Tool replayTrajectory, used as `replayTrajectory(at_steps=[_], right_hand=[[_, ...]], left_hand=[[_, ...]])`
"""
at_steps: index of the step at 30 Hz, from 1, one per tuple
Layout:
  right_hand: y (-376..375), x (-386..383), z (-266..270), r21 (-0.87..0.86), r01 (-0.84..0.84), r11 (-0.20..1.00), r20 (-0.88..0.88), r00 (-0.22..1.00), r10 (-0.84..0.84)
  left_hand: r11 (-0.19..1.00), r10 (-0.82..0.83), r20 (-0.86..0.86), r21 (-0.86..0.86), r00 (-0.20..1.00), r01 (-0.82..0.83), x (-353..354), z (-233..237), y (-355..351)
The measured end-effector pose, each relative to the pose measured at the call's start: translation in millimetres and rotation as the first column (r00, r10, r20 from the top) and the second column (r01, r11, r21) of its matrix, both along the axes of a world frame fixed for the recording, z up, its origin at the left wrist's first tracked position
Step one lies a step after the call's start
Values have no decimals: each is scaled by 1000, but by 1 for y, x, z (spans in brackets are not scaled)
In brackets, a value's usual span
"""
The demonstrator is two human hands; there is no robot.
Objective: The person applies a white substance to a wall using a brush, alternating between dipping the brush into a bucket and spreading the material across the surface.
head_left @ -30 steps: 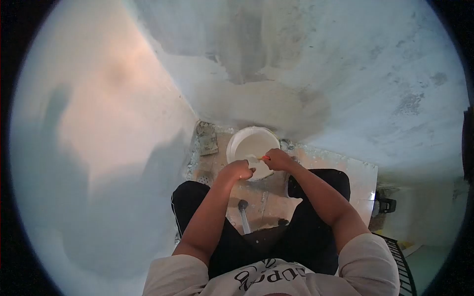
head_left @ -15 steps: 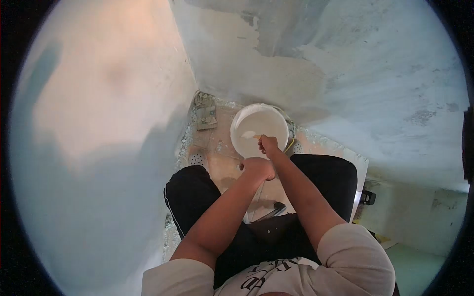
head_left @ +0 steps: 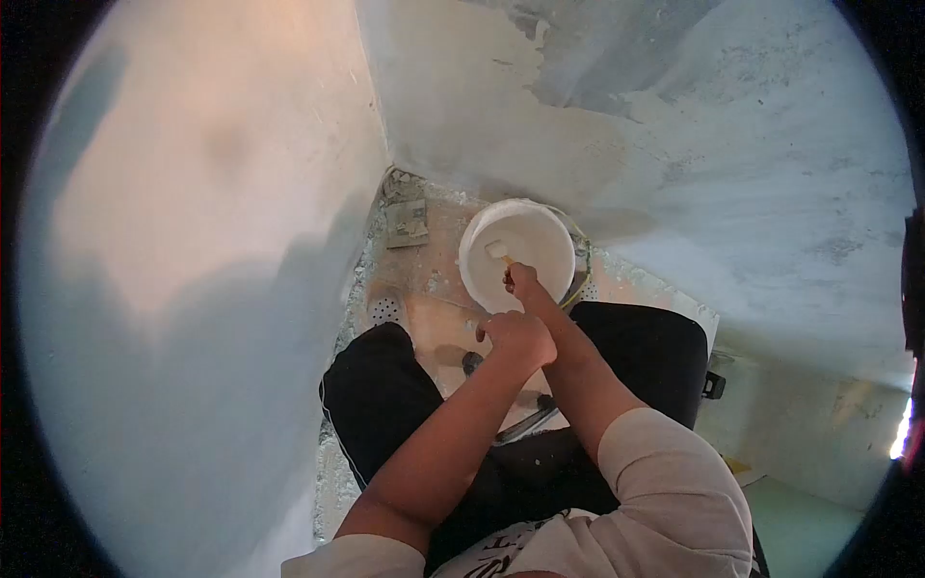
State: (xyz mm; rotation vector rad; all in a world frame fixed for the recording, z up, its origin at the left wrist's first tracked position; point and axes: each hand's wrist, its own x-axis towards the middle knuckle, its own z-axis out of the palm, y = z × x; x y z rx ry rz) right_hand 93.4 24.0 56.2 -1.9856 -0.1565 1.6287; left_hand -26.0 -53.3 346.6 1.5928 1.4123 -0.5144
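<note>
Over the near part of a white bucket (head_left: 469, 252), my right hand (head_left: 521, 279) is closed around the handle of a small tool (head_left: 497, 249). The tool's pale, coated end is over the whitish contents (head_left: 540, 247) inside the bucket. My left hand (head_left: 517, 337) is bent at the wrist just below the bucket, close against my right forearm. Its fingers are mostly turned out of sight, and whether it holds anything is hidden.
Walls meet in a corner beyond the bucket. A flat, dusty piece (head_left: 407, 223) lies on the floor left of the bucket. A perforated shoe (head_left: 385, 307) shows by my left knee. A dark-ended tool (head_left: 528, 421) lies between my legs.
The small tool's coated end has swung up and away from me inside the bucket. My left hand has shifted right and nearer to me, closer to my right forearm. The view has shifted slightly.
</note>
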Motion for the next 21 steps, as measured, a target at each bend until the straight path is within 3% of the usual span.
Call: replayTrajectory(at_steps=[4,6,10,12,13,14,15,16,18,19,20,21], right_hand=[[9,0,-12,-11,-27,1000,33,999,27],[15,2,-13,28,-108,994,-52,993,109],[26,3,3,135,-57,989,-105,992,72],[21,0,7,318,-396,861,227,914,336],[20,2,4,319,-395,861,229,914,334],[19,4,1,250,-804,539,513,582,631],[18,6,-2,39,-995,96,707,96,701],[17,3,14,40,-994,97,709,97,699],[16,2,31,32,-980,197,406,192,893],[19,8,29,32,-980,198,410,194,891],[25,15,30,255,-791,556,175,604,778],[28,18,33,353,-432,830,-137,854,502]], left_hand=[[999,-8,20,-33,1000,9,-5,5,3],[999,-14,23,-40,1000,15,-7,4,3],[999,5,13,-35,1000,-4,-9,6,3],[999,3,18,-45,1000,-3,-10,8,4],[998,-14,28,-62,1000,16,-11,7,5],[996,-32,38,-78,999,35,-10,7,5],[997,-33,38,-76,999,36,-11,7,5],[997,-23,43,-71,999,26,-11,8,5],[998,-16,47,-63,999,19,-10,8,4],[997,-17,38,-81,999,20,-9,5,5],[995,-18,28,-99,999,21,-7,2,5],[995,-19,28,-95,999,22,-6,-4,5]])
